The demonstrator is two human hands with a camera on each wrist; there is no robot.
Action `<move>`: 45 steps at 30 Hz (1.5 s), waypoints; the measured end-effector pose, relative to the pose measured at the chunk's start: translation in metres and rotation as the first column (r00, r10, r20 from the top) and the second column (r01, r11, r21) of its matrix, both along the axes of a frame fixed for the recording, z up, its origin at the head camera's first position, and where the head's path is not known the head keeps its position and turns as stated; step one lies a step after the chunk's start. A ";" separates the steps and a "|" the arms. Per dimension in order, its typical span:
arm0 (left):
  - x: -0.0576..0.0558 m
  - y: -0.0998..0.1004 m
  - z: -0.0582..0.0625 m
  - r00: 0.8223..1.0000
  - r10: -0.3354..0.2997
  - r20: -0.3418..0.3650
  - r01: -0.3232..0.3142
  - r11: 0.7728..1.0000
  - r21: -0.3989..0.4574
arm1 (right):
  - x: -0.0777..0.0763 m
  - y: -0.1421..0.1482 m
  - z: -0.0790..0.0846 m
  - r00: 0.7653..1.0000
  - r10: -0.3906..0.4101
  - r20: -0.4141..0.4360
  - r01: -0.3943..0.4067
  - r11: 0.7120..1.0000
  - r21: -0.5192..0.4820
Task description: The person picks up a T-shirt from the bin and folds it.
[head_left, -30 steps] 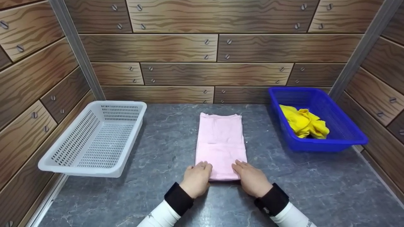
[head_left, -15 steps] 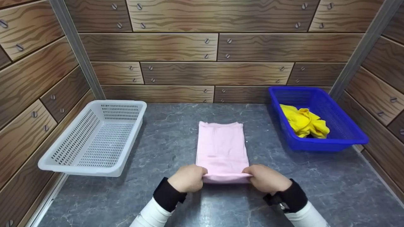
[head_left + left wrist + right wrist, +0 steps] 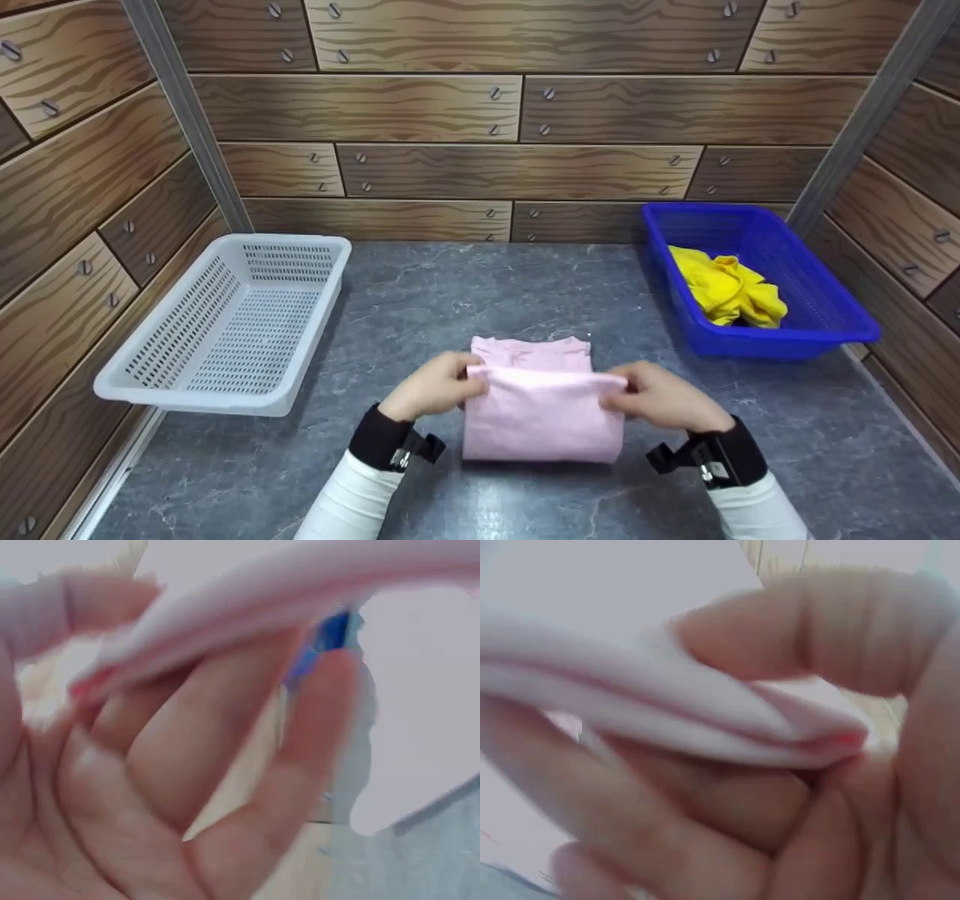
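Note:
A pink folded garment (image 3: pixel 540 420) lies on the grey tabletop in front of me, its near part lifted and turned up toward the far end. My left hand (image 3: pixel 439 386) pinches the left corner of the raised edge. At the right corner my right hand (image 3: pixel 660 394) pinches the same edge. In the left wrist view the pink cloth (image 3: pixel 247 607) runs between thumb and fingers, blurred. The right wrist view shows layers of the cloth (image 3: pixel 667 705) held between thumb and fingers. Behind the raised fold, the garment's far end stays flat on the table.
A white perforated basket (image 3: pixel 330 300) stands at the left with nothing in it. On the right is a blue basket (image 3: pixel 787 339) holding a crumpled yellow cloth (image 3: pixel 724 289). Wood-patterned walls (image 3: pixel 427 109) close off the back and both sides.
Both hands went from lying on the garment's near end to pinching its corners, then lifted that edge and brought it away from me. The garment slid nearer and looks shorter.

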State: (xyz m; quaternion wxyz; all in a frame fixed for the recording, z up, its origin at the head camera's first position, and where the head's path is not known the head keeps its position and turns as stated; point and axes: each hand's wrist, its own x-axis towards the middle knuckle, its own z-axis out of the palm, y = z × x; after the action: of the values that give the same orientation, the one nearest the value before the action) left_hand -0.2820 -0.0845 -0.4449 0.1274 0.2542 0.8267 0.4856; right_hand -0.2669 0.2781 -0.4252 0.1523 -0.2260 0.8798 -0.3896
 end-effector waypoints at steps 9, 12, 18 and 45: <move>-0.074 0.024 -0.039 0.927 0.328 0.183 -0.366 0.900 0.237 | -0.049 -0.020 -0.027 0.931 -0.310 0.191 0.356 0.890 -0.286; -0.077 0.036 -0.026 0.891 0.398 0.221 -0.439 0.878 0.189 | -0.067 -0.026 -0.040 0.903 -0.374 0.211 0.423 0.859 -0.289; -0.104 0.042 -0.057 0.850 0.455 0.264 -0.502 0.852 0.149 | -0.101 -0.027 -0.078 0.885 -0.445 0.134 0.464 0.864 -0.197; -0.074 0.005 -0.068 0.782 0.237 0.576 -0.482 0.817 0.318 | -0.060 -0.014 -0.071 0.817 -0.464 0.343 0.531 0.836 -0.135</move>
State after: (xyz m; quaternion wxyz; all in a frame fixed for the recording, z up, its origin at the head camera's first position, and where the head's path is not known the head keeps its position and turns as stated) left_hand -0.3560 -0.0793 -0.5128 0.1821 -0.0290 0.6607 0.7277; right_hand -0.3267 0.2637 -0.4966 0.1482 0.0586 0.8251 -0.5421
